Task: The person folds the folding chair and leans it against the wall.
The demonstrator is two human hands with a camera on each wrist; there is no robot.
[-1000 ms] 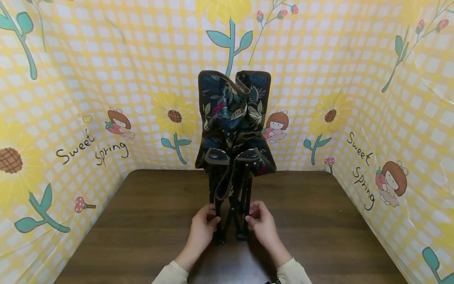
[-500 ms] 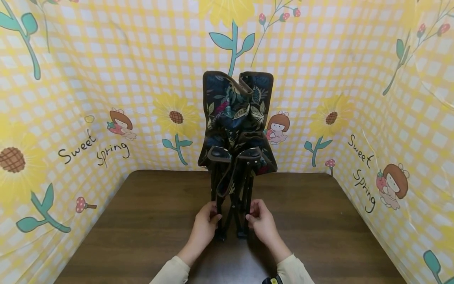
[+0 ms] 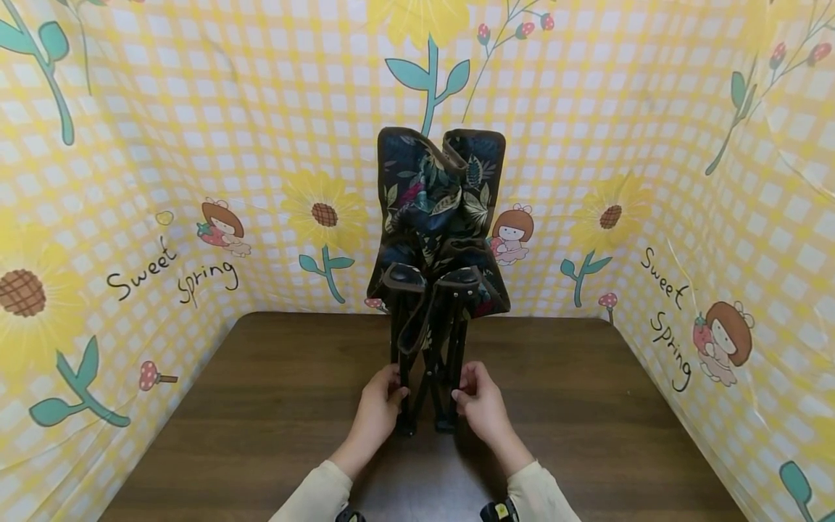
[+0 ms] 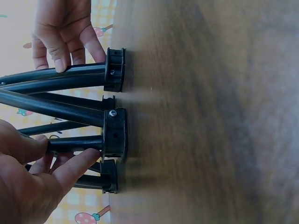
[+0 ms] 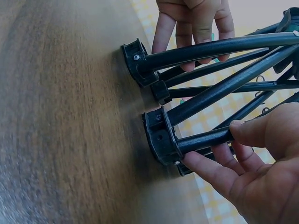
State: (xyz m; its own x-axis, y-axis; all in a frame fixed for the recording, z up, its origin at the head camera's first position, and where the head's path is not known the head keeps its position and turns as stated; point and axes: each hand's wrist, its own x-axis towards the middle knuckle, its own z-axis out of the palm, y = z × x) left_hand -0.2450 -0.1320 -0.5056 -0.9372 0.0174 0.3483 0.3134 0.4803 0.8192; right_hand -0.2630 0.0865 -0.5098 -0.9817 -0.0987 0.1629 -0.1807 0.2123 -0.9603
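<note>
Chair [image 3: 438, 217], folding type, floral fabric bunched at top, stands upright in its collapsed state near the middle of the table [image 3: 261, 406], slightly toward the near edge; back of the fabric rises against the yellow checked backdrop [image 3: 196, 145] behind the far edge. Black tube legs [image 3: 427, 377] drawn close together, crossing in an X, each ending in a black plastic foot [image 4: 114, 135] set flat on the wood, so the bundle balances on a narrow base and likely needs the steadying it gets. Left hand [image 3: 378, 406] curled round the left front leg just above its foot; wrist view shows thumb on one side and fingers [image 4: 74, 165] on the other side of the tube. Right hand [image 3: 481, 406] does the same on the right front leg, thumb over and fingers [image 5: 205, 170] under the tube close to the foot. Grips mirror each other, low on the frame, one per side, which suits holding the legs or working them apart or together; which, cannot tell. Cream sleeves [image 3: 313, 496] at near edge.
</note>
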